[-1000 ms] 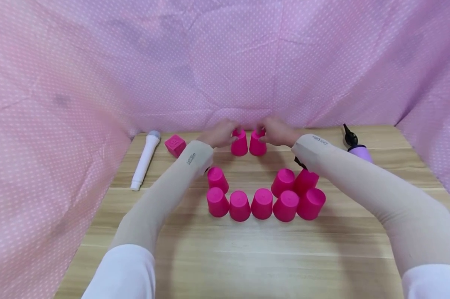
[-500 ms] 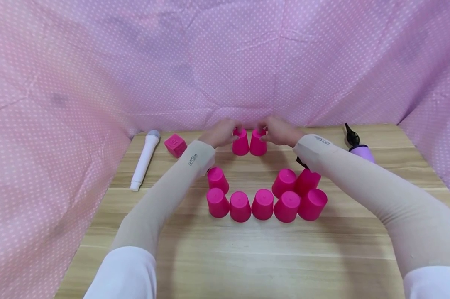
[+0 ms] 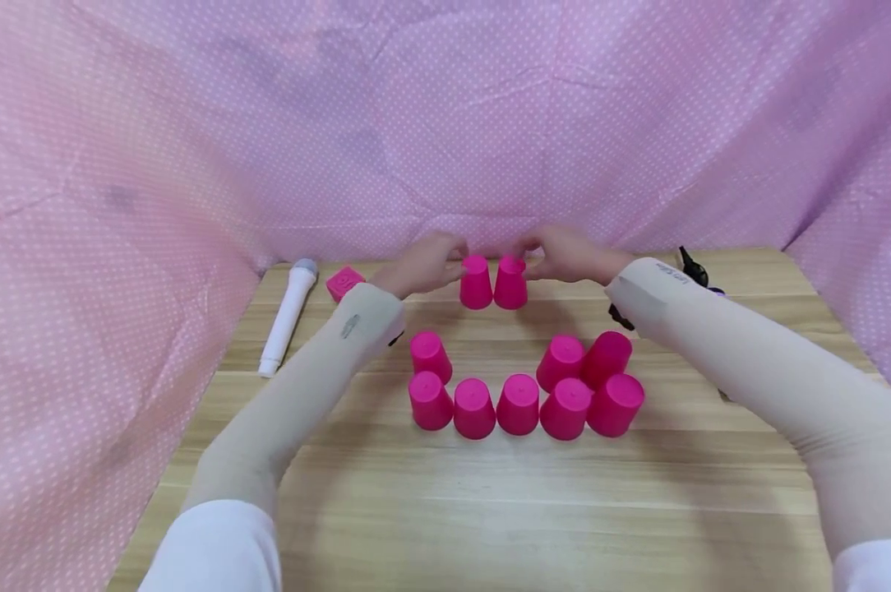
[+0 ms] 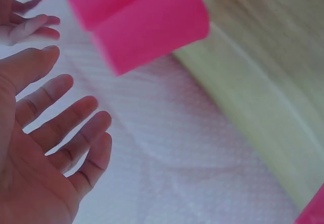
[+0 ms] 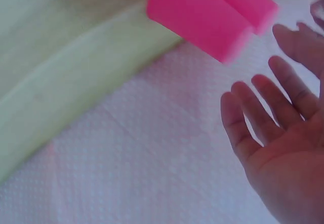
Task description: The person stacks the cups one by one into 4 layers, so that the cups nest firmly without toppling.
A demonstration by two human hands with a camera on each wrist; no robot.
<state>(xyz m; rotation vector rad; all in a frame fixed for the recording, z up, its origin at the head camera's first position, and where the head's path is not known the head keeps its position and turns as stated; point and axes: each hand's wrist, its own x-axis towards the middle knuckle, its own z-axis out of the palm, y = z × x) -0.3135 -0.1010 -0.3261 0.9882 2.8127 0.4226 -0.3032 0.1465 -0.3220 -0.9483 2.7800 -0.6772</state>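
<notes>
Two pink cups stand upside down side by side near the table's back edge, a left cup (image 3: pixel 477 285) and a right cup (image 3: pixel 510 286). My left hand (image 3: pixel 425 261) is just left of the left cup. On the other side, my right hand (image 3: pixel 570 253) is beside the right cup. The left wrist view shows that left hand (image 4: pixel 45 163) with spread, loosely bent fingers, apart from the cups (image 4: pixel 152 29). In the right wrist view the right hand (image 5: pixel 288 148) likewise holds nothing, its fingers clear of the nearer cup (image 5: pixel 202 19).
Several more upside-down pink cups (image 3: pixel 519 404) form a row in front, with others behind its ends. A white toy microphone (image 3: pixel 288 321) and a pink cube (image 3: pixel 344 284) lie at left. A black-tipped pump (image 3: pixel 693 267) is partly behind my right arm. Pink dotted cloth (image 3: pixel 475 123) surrounds the wooden table (image 3: pixel 490 510).
Both hands have let go of the two back cups and moved outward, the left one to the left, the right one to the right. The cups stay in place.
</notes>
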